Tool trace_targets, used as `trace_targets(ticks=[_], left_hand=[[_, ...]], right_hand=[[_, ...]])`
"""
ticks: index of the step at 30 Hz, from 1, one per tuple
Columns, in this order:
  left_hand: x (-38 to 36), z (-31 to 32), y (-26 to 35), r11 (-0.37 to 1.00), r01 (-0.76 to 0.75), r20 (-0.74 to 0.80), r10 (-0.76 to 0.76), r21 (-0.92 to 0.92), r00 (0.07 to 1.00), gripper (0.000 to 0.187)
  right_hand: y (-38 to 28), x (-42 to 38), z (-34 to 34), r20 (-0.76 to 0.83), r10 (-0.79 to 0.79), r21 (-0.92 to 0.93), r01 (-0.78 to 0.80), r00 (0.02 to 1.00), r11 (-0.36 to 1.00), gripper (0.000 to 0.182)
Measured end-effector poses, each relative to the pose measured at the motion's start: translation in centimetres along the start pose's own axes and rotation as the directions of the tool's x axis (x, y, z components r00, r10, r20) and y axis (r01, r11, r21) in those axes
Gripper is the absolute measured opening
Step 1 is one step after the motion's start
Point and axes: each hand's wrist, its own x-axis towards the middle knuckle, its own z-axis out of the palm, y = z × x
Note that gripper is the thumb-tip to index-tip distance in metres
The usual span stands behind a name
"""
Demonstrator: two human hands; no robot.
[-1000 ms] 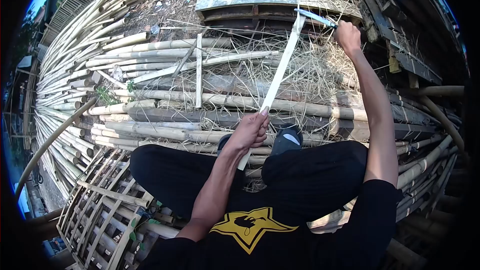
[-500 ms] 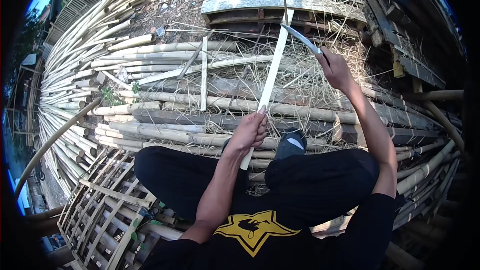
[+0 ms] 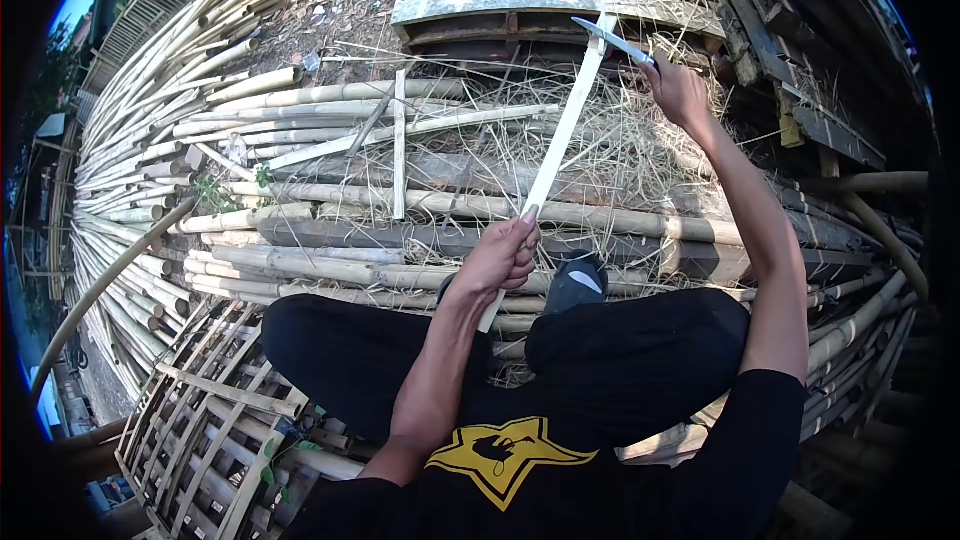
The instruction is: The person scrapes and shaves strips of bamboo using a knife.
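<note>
A long pale bamboo strip (image 3: 562, 143) slants away from me, its lower end between my knees and its far end near the pallet. My left hand (image 3: 497, 258) is closed around the strip's lower part, thumb on top. My right hand (image 3: 677, 90) grips a knife (image 3: 622, 43) by its handle. The blade lies across the strip close to its far end and points to the left. Most of the knife handle is hidden in my fingers.
Bamboo poles (image 3: 350, 95) lie stacked at the left and beneath my feet, covered in part by straw shavings (image 3: 640, 155). A wooden pallet (image 3: 540, 0) stands ahead. Woven bamboo latticework (image 3: 200, 420) is at lower left, and stacked timber (image 3: 790, 50) rises at the right.
My right hand and the knife have moved slightly up and forward along the strip. The strip's far end has swung right, and the thin sliver standing up there no longer shows.
</note>
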Motion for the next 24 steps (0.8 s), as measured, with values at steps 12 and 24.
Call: trace_targets(ticks=[12, 24], left_hand=[[-0.4, -0.2, -0.1, 0.998, -0.037, 0.006, 0.038, -0.053, 0.999, 0.038], [0.6, -0.5, -0.1, 0.980, -0.052, 0.051, 0.063, -0.190, 0.997, 0.035]], right_hand=[[-4.3, -5.2, 1.7, 0.209, -0.496, 0.129, 0.479, 0.843, 0.868, 0.037], [-4.2, -5.5, 3.0, 0.182, -0.339, 0.272, 0.284, 0.923, 0.919, 0.034]])
